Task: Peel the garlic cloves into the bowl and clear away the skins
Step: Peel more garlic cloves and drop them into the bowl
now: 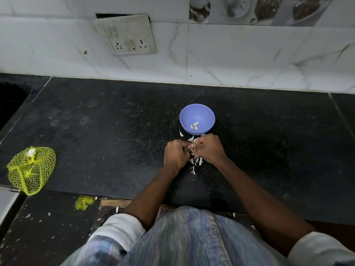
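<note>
A purple bowl (197, 112) stands on the black counter with three peeled garlic cloves (194, 126) lying in its bottom. Just in front of it my left hand (175, 154) and my right hand (208, 148) meet, fingers curled, pinching a garlic clove (192, 145) between them; the clove is mostly hidden by the fingers. White garlic skins (196, 162) lie in a loose heap under and between the hands. One unpeeled clove (181, 133) lies to the left of the bowl's base.
A yellow mesh bag (30, 169) lies at the counter's left front. A scrap of yellow mesh (83, 202) sits on the lower ledge. The tiled wall with a switch and socket plate (130, 35) rises behind the black counter (115, 131).
</note>
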